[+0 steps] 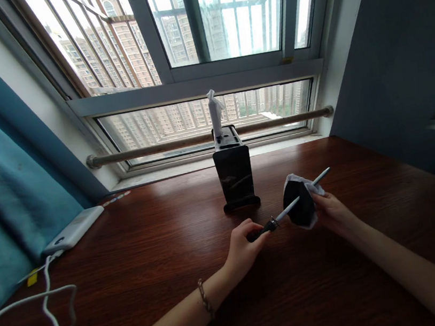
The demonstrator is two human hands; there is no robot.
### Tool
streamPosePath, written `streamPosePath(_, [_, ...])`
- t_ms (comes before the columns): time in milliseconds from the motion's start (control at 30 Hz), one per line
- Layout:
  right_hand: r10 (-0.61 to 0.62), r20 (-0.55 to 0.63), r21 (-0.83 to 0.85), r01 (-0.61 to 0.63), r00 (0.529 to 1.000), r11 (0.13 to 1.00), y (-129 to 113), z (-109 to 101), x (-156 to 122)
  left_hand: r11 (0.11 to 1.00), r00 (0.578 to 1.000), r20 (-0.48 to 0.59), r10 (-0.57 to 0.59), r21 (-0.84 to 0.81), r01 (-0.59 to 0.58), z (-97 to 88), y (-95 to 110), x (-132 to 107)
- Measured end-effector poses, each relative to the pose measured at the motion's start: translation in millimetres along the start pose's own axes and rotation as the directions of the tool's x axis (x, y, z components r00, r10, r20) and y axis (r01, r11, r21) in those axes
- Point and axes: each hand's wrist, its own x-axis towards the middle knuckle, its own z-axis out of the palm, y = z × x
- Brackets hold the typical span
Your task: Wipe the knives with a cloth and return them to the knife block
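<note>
My left hand (pixel 248 242) is closed round the black handle (pixel 267 226) of a long, thin, pale rod or narrow blade (pixel 288 208), with a small metallic guard where the two meet. It points up and to the right over the table. My right hand (pixel 332 210) pinches a black and white cloth (pixel 301 202). The cloth lies against the middle of the rod, and the pale tip (pixel 322 176) shows beyond it. I cannot tell whether the cloth wraps fully round the rod. The right fingertips are partly hidden by the cloth.
Behind my hands a black tissue box (pixel 234 174) stands upright, a white tissue (pixel 215 113) sticking out of its top. On the left lie a white power strip (pixel 75 230) and a white cable (pixel 48 289). A window with a metal rail (pixel 154 149) borders the wooden table (pixel 160 214).
</note>
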Motion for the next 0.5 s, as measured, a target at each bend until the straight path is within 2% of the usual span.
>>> streamPosePath(100, [0.119, 0.085, -0.020, -0.118, 0.989, 0.993, 5, 14, -13, 0.999, 1.000, 0.006, 0.014, 0.036, -0.014, 0.1, 0, 0])
streamPosePath(333, [0.251, 0.214, -0.039, -0.249, 0.944, 0.968, 18, 30, -31, 0.982, 0.993, 0.021, 0.117, 0.147, -0.119, 2.2, 7, -4])
streamPosePath(433, [0.279, 0.277, -0.047, -0.277, 0.920, 0.960, 23, 32, -36, 0.938, 0.977, 0.022, 0.213, 0.275, -0.210, 5.8, 3, -9])
streamPosePath(500, [0.296, 0.290, -0.042, -0.297, 0.910, 0.954, 25, 33, -39, 0.875, 0.957, 0.033, 0.287, 0.397, -0.276, 7.0, 0, -11])
